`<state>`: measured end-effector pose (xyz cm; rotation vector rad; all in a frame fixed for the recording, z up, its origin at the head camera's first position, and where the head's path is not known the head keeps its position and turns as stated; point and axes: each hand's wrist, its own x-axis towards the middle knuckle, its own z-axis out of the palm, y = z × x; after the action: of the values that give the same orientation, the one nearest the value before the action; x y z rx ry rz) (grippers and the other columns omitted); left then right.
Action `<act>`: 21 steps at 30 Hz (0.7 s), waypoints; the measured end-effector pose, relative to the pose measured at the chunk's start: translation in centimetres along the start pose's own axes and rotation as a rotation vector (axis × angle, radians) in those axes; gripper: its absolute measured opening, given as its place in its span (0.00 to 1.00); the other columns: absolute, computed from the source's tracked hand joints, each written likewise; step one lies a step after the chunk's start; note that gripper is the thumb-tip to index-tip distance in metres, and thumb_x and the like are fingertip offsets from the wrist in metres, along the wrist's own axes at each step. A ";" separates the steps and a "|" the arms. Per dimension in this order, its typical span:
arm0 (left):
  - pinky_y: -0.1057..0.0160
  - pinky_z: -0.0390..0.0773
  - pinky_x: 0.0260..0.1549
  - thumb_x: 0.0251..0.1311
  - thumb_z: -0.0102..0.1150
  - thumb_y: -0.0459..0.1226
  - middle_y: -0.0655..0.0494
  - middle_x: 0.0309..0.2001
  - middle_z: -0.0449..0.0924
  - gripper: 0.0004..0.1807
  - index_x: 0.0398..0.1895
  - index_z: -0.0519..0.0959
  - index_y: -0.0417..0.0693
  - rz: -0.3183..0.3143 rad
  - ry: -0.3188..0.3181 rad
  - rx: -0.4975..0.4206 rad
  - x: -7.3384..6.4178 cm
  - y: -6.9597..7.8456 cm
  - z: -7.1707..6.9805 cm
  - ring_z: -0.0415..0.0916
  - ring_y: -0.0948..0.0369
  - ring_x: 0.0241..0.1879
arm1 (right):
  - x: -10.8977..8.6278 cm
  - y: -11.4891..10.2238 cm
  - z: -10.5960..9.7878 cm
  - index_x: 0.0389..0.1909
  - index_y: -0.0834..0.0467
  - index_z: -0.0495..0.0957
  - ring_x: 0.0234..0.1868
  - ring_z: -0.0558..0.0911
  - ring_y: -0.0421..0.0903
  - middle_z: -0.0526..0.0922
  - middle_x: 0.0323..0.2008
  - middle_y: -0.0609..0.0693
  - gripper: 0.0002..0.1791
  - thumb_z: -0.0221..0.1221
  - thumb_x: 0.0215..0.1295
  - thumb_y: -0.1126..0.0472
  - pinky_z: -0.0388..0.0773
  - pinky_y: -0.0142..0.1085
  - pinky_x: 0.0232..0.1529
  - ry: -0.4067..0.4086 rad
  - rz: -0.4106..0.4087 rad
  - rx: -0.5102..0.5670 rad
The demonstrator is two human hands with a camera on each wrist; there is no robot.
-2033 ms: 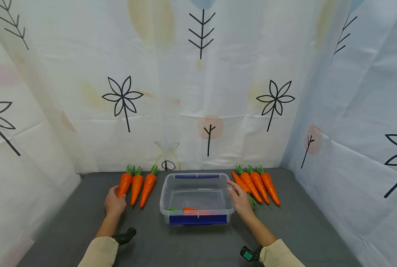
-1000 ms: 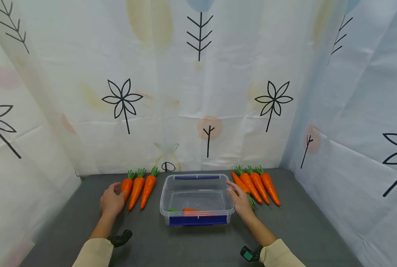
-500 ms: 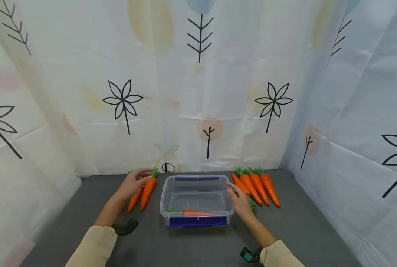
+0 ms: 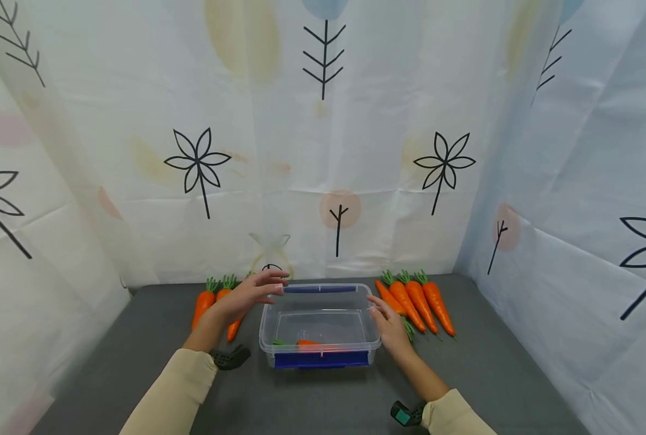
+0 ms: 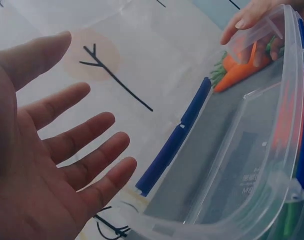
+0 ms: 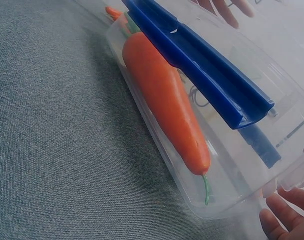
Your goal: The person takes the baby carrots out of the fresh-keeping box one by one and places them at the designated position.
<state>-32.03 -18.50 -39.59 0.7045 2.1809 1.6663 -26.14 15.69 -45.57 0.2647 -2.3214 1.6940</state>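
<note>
My left hand [image 4: 255, 294] hovers at the back left corner of a clear plastic box [image 4: 265, 332] with blue clips. Its fingers are spread and nothing is in them, as the left wrist view shows. My right hand [image 4: 390, 329] rests at the box's right rim, fingertips against the clear wall. Inside the box, along its front wall, lies an orange carrot [image 6: 164, 100] with a green top. Left of the box are three carrots [image 4: 203, 305] in a row, two partly hidden behind my left hand and wrist.
Several more carrots [image 4: 418, 302] lie side by side right of the box, beyond my right hand. A dark grey cloth [image 4: 312, 402] covers the table. White patterned curtains [image 4: 279, 151] stand behind and at both sides.
My left hand has let go of the leftmost carrot and moved right, across the row to the box's back left corner. The left carrots shifted slightly earlier. My right hand stays put.
</note>
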 end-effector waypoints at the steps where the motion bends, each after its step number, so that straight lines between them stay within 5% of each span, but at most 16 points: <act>1: 0.44 0.67 0.59 0.72 0.51 0.43 0.43 0.65 0.66 0.25 0.69 0.65 0.47 -0.001 -0.022 0.000 0.3 -0.1 0.1 0.66 0.45 0.61 | 0.1 0.1 0.0 0.62 0.69 0.71 0.54 0.76 0.66 0.75 0.56 0.71 0.19 0.49 0.75 0.66 0.72 0.58 0.54 0.000 -0.003 -0.001; 8: 0.45 0.69 0.58 0.71 0.52 0.45 0.44 0.66 0.65 0.28 0.70 0.64 0.46 -0.091 -0.130 -0.017 2.2 -0.2 1.7 0.67 0.48 0.61 | 1.4 4.1 0.5 0.64 0.61 0.72 0.55 0.77 0.61 0.76 0.56 0.67 0.20 0.50 0.76 0.58 0.72 0.54 0.55 0.017 -0.004 0.027; 21: 0.38 0.70 0.54 0.65 0.58 0.51 0.46 0.64 0.68 0.31 0.68 0.68 0.47 -0.371 -0.296 0.089 3.9 -0.9 5.5 0.68 0.43 0.61 | 1.5 4.5 0.7 0.63 0.61 0.73 0.54 0.77 0.60 0.77 0.55 0.67 0.20 0.51 0.75 0.58 0.73 0.55 0.55 0.026 -0.004 0.009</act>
<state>-32.60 -12.13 -41.81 0.4930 2.0319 1.2048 -28.97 16.40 -49.33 0.2468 -2.2938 1.6965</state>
